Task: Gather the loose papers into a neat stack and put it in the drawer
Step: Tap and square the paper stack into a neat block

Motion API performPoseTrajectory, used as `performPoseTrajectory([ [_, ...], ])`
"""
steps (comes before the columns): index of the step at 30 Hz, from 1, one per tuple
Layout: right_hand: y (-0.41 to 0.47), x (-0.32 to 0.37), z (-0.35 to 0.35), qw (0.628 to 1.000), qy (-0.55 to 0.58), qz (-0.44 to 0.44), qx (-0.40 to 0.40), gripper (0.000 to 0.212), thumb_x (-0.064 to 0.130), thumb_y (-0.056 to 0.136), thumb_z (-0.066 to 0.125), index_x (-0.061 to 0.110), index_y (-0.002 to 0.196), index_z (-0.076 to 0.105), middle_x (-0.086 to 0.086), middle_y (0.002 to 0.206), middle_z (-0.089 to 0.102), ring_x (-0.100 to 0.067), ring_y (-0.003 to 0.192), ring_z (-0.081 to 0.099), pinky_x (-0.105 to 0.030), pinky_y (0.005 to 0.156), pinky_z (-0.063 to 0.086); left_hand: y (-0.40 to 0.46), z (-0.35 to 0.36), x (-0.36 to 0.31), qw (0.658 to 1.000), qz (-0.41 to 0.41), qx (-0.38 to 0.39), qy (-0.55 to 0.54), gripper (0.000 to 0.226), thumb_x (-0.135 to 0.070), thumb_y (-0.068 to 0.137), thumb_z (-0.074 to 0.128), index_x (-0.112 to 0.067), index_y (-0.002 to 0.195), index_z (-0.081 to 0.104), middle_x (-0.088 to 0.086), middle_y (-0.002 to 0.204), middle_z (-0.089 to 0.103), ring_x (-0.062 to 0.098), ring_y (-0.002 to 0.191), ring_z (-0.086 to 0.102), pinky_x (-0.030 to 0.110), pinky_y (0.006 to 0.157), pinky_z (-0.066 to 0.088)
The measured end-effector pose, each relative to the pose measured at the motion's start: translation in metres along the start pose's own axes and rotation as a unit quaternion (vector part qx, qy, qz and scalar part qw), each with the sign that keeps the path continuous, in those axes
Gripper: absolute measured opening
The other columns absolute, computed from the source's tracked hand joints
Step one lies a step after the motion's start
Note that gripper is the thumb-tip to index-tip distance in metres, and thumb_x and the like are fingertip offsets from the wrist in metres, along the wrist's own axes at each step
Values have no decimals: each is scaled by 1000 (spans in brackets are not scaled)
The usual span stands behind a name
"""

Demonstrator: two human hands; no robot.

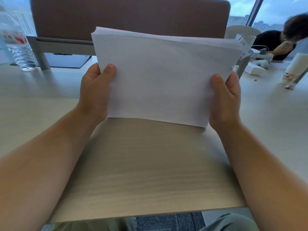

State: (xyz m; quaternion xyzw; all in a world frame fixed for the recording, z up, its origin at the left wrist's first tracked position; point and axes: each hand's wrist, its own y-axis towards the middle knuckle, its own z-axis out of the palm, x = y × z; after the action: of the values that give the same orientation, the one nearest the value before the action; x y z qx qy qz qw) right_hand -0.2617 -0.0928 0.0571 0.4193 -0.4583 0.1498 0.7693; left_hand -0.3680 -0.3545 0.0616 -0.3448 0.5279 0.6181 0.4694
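A stack of white papers (pixel 160 77) stands on its long edge above the light wooden desk (pixel 146 164), its lower edge touching or just over the desktop. My left hand (pixel 95 90) grips the stack's left side, thumb on the front sheet. My right hand (pixel 225 99) grips the right side the same way. The sheets' top edges are slightly uneven. No drawer is in view.
A clear water bottle (pixel 18 47) stands at the far left beside a dark flat pad (pixel 68 61). A brown divider panel (pixel 130 17) rises behind the papers. At the right are a white bottle (pixel 294 69), boxes and another person (pixel 283 40) at the neighbouring desk.
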Motion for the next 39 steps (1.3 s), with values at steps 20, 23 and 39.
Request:
performPoseTrajectory([
  [20,-3,2,4,999,-22,-31,-8,26,6,90,57,28,102,65,4,101,71,-15,94,66,-43,90,57,-5,9,2,999,53,-3,-1,19,-11,101,61,-26,105,71,-16,95,79,5,88,73,27,79,59],
  [23,0,6,1,1000,4,-13,-20,22,3,88,56,21,97,64,1,97,69,-17,90,64,-37,82,55,-4,4,-1,999,33,2,-8,19,-11,100,60,-25,102,73,-14,94,79,6,86,73,25,77,59],
  [39,-4,-7,4,986,-162,32,-27,19,20,83,65,35,94,61,14,95,72,-6,85,66,-33,81,55,-1,-1,7,993,-39,83,78,19,-25,98,70,-30,116,71,-12,107,80,12,98,76,34,86,61],
])
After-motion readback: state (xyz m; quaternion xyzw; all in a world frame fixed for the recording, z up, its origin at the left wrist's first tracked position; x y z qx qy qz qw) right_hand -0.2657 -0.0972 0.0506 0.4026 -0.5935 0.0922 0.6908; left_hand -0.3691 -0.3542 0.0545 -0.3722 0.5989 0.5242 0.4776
